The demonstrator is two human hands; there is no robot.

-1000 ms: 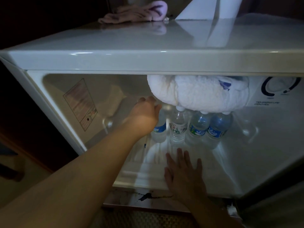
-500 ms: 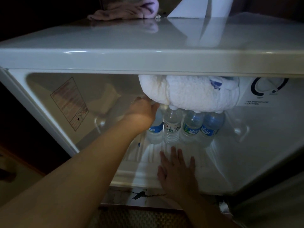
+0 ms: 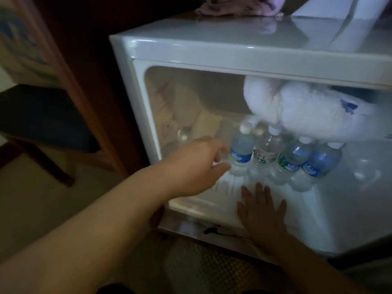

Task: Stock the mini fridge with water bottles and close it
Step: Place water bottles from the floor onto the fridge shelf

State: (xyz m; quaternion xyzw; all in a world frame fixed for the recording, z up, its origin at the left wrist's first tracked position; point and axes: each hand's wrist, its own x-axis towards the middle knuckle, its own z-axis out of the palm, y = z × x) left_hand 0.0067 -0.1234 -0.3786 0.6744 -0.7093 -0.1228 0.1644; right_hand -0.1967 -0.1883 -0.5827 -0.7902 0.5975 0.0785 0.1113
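— Where are we?

— Stocking looks nearly done, I'd say. Nearest, my right hand (image 3: 262, 211) lies flat on the fridge floor (image 3: 331, 219), fingers spread, holding nothing. My left hand (image 3: 197, 166), fingers loosely curled and empty, sits just beside the leftmost of the four water bottles (image 3: 275, 155).

— Next?

— Probably draw both hands out, then find the door, which I can't see.

Two bare forearms (image 3: 89, 225), no sleeves.

Four clear plastic water bottles (image 3: 275, 160) stand in a row at the back of the open white mini fridge (image 3: 212, 49), under a frosted white freezer box (image 3: 297, 111). A crumpled pink cloth (image 3: 237, 6) lies on the fridge's top, at its back edge.
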